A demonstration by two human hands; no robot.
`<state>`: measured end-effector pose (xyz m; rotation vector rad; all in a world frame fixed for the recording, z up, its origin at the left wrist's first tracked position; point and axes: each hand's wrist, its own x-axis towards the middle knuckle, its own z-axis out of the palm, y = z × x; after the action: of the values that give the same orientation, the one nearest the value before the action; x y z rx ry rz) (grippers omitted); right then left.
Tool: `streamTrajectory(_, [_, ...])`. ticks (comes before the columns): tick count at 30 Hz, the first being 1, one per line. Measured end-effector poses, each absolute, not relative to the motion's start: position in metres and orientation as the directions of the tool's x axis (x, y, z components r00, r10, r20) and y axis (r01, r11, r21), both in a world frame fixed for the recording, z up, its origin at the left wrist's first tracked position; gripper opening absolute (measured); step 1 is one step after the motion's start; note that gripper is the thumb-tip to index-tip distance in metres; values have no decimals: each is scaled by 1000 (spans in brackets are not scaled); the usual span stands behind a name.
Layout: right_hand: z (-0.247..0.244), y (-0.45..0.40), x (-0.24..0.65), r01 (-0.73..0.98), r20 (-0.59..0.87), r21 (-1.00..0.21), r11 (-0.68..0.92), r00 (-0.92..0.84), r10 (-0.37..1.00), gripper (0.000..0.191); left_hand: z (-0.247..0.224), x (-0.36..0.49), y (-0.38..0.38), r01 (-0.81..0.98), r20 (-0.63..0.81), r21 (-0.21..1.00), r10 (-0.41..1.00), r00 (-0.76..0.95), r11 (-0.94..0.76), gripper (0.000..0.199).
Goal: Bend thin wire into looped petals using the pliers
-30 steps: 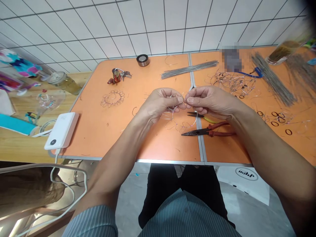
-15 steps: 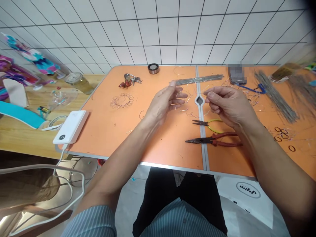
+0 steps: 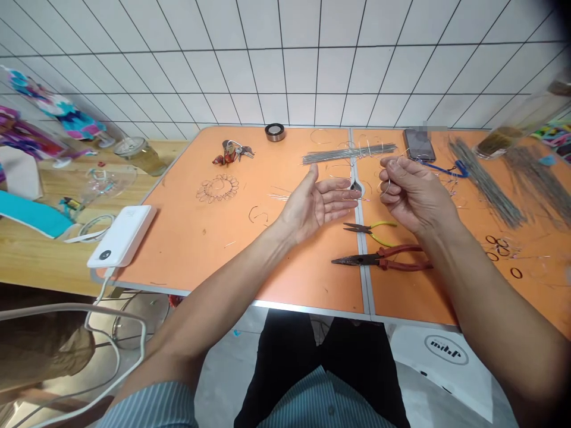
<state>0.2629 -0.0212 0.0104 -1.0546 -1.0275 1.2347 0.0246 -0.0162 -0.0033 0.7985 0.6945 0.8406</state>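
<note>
My left hand [image 3: 319, 202] is open, palm turned up and fingers stretched out to the right over the table seam. Fine wire glints by its fingertips; I cannot tell if any rests on them. My right hand [image 3: 410, 190] pinches a thin curved wire [image 3: 389, 185] between thumb and fingers, a short way right of the left fingertips. Below the hands lie small yellow-handled pliers [image 3: 368, 229] and larger red-handled long-nose pliers [image 3: 379, 259]. Beyond them is a bundle of straight wires [image 3: 348, 153]. A looped wire ring [image 3: 217, 188] lies at left.
Keys [image 3: 241, 150] and a roll of tape [image 3: 275, 132] lie toward the wall. At right are a phone [image 3: 419, 145], another wire bundle [image 3: 488, 184] and several small dark rings [image 3: 503, 245]. A white power bank [image 3: 122, 236] with a cable sits at the left corner.
My left hand has opened out, its fingers straightening and its palm turning up. My right hand stays pinched, and the curved wire in it now shows more clearly. The view has shifted slightly.
</note>
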Motion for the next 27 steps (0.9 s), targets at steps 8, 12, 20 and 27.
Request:
streamTrajectory(8, [8, -20, 264, -199, 70, -977, 83, 73, 995, 51, -13, 27, -21, -432, -130, 811, 841, 525, 395, 43])
streamTrajectory(12, [8, -22, 259, -252, 32, -966, 56, 97, 995, 52, -21, 30, -21, -444, -98, 828, 868, 487, 343, 44])
streamTrajectory(20, [10, -23, 255, -372, -32, -928, 16, 122, 992, 57, -23, 30, -21, -446, -50, 844, 870, 490, 299, 45])
streamTrajectory(27, [9, -22, 256, -385, -43, -923, 10, 129, 991, 60, -22, 30, -23, -434, -41, 851, 861, 506, 296, 48])
